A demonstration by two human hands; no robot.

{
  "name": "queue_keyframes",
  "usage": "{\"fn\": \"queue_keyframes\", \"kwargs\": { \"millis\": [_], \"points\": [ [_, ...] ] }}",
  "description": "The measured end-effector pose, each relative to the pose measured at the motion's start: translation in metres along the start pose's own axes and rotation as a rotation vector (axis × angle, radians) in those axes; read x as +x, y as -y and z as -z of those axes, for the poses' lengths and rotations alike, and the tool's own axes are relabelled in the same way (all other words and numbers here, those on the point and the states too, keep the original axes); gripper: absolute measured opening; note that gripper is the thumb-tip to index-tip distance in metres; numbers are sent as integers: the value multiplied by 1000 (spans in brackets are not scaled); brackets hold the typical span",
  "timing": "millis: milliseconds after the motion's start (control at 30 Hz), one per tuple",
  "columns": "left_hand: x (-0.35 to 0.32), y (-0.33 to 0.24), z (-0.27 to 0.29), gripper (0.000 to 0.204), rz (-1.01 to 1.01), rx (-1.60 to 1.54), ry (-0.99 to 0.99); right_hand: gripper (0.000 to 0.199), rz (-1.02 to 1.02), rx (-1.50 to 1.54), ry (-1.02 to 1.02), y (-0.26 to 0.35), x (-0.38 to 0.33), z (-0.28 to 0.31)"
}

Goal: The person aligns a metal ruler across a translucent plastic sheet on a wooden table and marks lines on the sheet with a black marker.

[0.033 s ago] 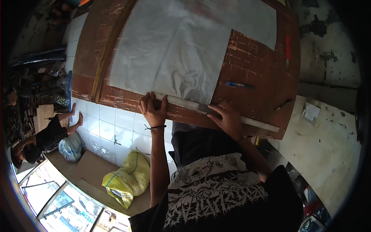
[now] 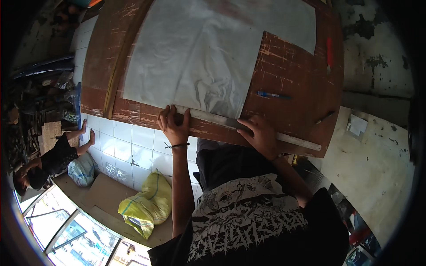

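A long, pale metal ruler (image 2: pixel 208 116) lies along the near edge of the scratched brown table (image 2: pixel 284 71). My left hand (image 2: pixel 174 128) is closed on its left end, thumb and fingers straddling it. Further right, my right hand (image 2: pixel 259 136) grips the ruler near its middle, fingers on top, and its right end sticks out past that hand. The ruler's upper edge runs along the lower edge of a large whitish sheet (image 2: pixel 155 66). This sheet is wrinkled near the ruler and has a step-shaped right side.
A blue pen (image 2: pixel 273 95), a red-handled tool (image 2: pixel 329 55) and a small dark object (image 2: pixel 325 117) lie on the table's right. A wooden strip (image 2: pixel 116 75) crosses its left. A yellow sack (image 2: pixel 148 204) sits behind me; a person (image 2: pixel 53 159) lies on the left.
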State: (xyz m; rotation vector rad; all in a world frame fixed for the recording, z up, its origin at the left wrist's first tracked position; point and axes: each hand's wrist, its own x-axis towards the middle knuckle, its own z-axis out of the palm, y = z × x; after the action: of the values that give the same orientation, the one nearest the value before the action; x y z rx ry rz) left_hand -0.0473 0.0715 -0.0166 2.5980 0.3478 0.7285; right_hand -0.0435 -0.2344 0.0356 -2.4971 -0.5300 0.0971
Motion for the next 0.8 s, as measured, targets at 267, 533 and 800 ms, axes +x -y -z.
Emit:
{"fn": "queue_keyframes", "kwargs": {
  "millis": [267,533,800],
  "points": [
    [-2,1,-3,55,-6,37,31,34,0,-1,-19,-11,-7,-2],
    [-6,2,-4,63,-10,51,53,33,37,24,-65,-19,-13,-7],
    [-7,3,-5,61,-42,56,55,28,40,37,-50,-22,-15,-11]
  ]
}}
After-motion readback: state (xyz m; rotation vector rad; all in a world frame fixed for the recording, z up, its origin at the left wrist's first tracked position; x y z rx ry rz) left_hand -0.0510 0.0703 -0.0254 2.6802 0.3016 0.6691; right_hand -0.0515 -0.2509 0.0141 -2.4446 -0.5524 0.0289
